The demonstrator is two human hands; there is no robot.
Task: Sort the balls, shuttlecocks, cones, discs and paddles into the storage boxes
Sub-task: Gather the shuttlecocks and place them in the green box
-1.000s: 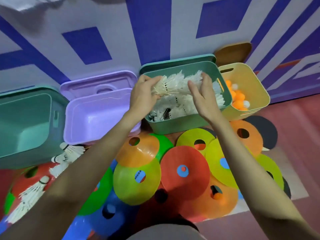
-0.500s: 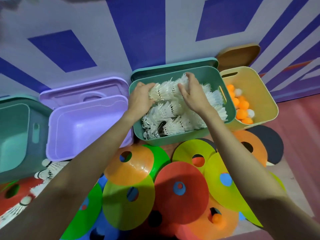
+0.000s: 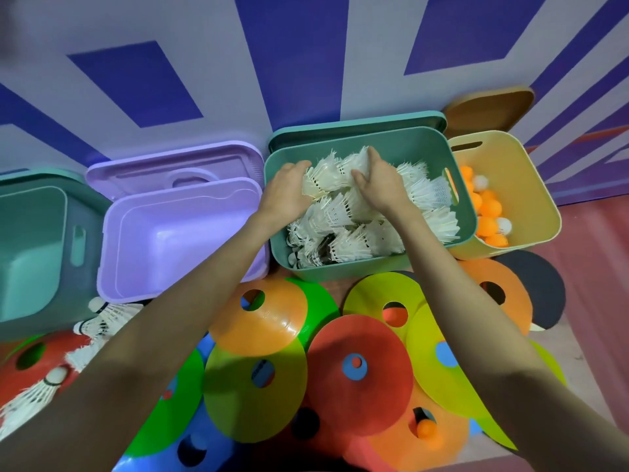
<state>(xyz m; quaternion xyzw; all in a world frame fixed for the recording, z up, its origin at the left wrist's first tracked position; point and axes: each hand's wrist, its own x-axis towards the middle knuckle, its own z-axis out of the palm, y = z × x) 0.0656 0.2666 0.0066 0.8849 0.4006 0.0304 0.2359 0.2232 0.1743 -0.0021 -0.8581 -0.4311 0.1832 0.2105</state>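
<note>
Both my hands are inside the green box (image 3: 413, 146), on a heap of white shuttlecocks (image 3: 343, 247). My left hand (image 3: 284, 194) curls its fingers over one side of a small bunch of shuttlecocks (image 3: 326, 175). On the bunch's other side lies my right hand (image 3: 379, 187), fingers fairly straight and pressing it. The yellow box (image 3: 534, 185) to the right holds orange and white balls (image 3: 486, 212). Flat cones, among them a red one (image 3: 357, 396), cover the floor in front. More shuttlecocks (image 3: 105, 318) lie at the left.
A purple box (image 3: 177, 247) stands left of the green one, its lid leaning behind it. A teal box (image 3: 34, 253) is at the far left. A black paddle (image 3: 541, 291) lies under an orange cone. An orange ball (image 3: 426, 429) sits in a cone's hole.
Both hands have lowered the bunch of shuttlecocks from above the green box down onto the heap inside it. The view has shifted closer to the boxes.
</note>
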